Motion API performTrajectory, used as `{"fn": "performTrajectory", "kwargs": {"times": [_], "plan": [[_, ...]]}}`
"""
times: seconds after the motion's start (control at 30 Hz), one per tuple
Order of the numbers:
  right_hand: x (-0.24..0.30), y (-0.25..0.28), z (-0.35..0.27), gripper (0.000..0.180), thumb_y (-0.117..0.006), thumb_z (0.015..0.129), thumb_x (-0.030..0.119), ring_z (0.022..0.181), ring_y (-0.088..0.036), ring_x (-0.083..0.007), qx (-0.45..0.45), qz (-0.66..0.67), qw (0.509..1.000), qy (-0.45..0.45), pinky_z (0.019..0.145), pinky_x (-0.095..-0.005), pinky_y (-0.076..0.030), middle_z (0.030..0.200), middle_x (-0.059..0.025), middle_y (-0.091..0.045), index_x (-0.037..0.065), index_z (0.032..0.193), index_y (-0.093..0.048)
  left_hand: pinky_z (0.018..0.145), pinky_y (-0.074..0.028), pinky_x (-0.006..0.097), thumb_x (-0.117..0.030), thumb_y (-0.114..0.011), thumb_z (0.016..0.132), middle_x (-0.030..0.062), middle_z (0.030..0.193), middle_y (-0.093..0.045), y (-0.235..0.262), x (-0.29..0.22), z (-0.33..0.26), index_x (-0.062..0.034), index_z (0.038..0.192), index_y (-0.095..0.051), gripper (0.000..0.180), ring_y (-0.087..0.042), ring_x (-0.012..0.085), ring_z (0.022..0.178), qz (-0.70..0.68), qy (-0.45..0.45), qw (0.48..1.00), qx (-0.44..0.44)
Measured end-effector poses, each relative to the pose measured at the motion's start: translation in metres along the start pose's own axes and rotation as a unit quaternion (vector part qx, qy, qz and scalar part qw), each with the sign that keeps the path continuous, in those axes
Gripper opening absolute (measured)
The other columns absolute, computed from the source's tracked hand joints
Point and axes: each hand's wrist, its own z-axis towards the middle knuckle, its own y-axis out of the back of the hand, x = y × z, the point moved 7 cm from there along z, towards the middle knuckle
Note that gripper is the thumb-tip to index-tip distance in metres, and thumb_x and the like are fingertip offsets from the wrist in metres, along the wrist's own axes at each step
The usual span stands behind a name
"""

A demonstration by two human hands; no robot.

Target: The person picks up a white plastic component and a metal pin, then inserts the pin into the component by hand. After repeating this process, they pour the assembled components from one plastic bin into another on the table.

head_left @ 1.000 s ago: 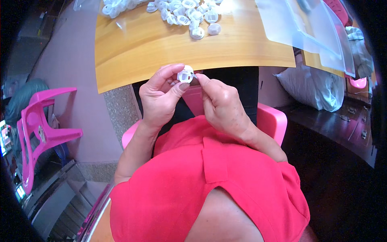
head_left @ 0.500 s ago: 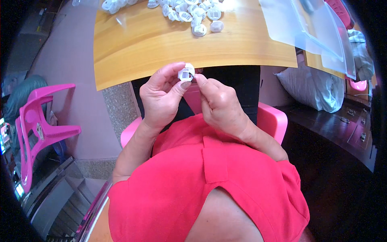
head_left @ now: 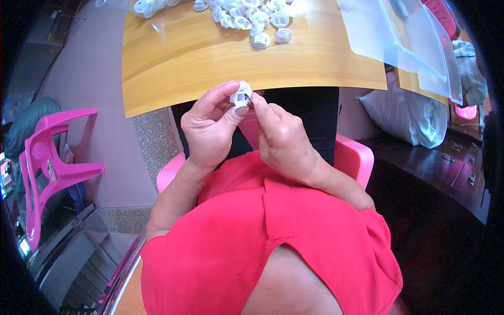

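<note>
Between thumb and fingers, my left hand (head_left: 210,123) pinches a small white round plastic part (head_left: 241,94) with a squarish opening in its face. It is held up just off the near edge of the wooden table (head_left: 262,68). My right hand (head_left: 283,134) is closed at the part's right side. A thin dark sliver shows between its fingertips and the part; what it is I cannot make out. On the far side of the table lies a pile of similar white plastic parts (head_left: 241,22), and a single translucent disc (head_left: 283,35) rests at its near edge.
A clear plastic bin (head_left: 415,63) stands at the table's right end, with a white sack (head_left: 407,115) below it. To the left, a pink plastic chair (head_left: 52,163) lies tipped near the wall. I sit on a pink chair (head_left: 354,160).
The white part stays in my left hand, tilted slightly differently. My right hand has shifted a little left and turned slightly at the part's side.
</note>
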Motion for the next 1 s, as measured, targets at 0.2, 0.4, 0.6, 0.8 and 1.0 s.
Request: {"fn": "performTrajectory", "kwargs": {"times": [0.2,0.4,0.6,0.8,1.0], "plan": [[-0.001,0.000,0.002,0.045,-0.053,0.075,-0.007,0.068,-0.060,-0.0394,-0.026,0.083,0.996,0.010,0.059,-0.0442,-0.051,0.077,-0.0246,-0.057,-0.014,0.118,-0.045,0.085,-0.052,0.026,0.011,-0.065,0.081,0.0110,0.107,-0.064,0.003,0.001,-0.001,0.0038,0.114,-0.059,0.035,-0.063,0.0146,0.094,-0.025,-0.007,1.000,-0.008],[0.000,-0.003,0.002,0.047,-0.054,0.074,-0.006,0.066,-0.060,-0.0382,-0.011,0.047,0.999,0.014,0.058,-0.0424,-0.051,0.076,-0.0226,-0.057,-0.014,0.119,-0.045,0.084,-0.052,0.026,0.011,-0.065,0.080,0.0106,0.108,-0.064,0.005,0.001,0.000,0.0036,0.113,-0.060,0.034,-0.063,0.0141,0.094,-0.027,-0.011,1.000,-0.011],[0.006,-0.006,0.003,0.038,-0.055,0.077,0.004,0.064,-0.064,-0.0289,0.072,-0.127,0.989,0.007,0.052,-0.0377,-0.052,0.072,-0.0170,-0.057,-0.012,0.112,-0.050,0.083,-0.053,0.026,0.011,-0.064,0.080,0.0103,0.106,-0.064,0.004,0.002,-0.002,0.0033,0.109,-0.062,0.030,-0.063,0.0143,0.094,0.006,0.008,1.000,-0.010],[0.007,-0.002,0.005,0.033,-0.057,0.075,0.005,0.065,-0.064,-0.0269,0.207,-0.252,0.944,-0.050,0.055,-0.0353,-0.052,0.073,-0.0142,-0.057,-0.007,0.105,-0.052,0.084,-0.052,0.028,0.011,-0.065,0.079,0.0119,0.108,-0.064,-0.002,0.003,-0.004,0.0029,0.106,-0.064,0.028,-0.062,0.0164,0.096,0.117,-0.030,0.991,0.056],[0.004,0.003,0.008,0.019,-0.055,0.075,0.006,0.066,-0.064,-0.0297,0.306,-0.241,0.921,0.012,0.057,-0.0381,-0.052,0.072,-0.0165,-0.060,-0.004,0.091,-0.054,0.079,-0.052,0.026,0.009,-0.064,0.079,0.0088,0.103,-0.066,-0.009,0.012,-0.001,0.0016,0.106,-0.065,0.028,-0.062,0.0134,0.091,0.136,0.038,0.982,0.122]]}}
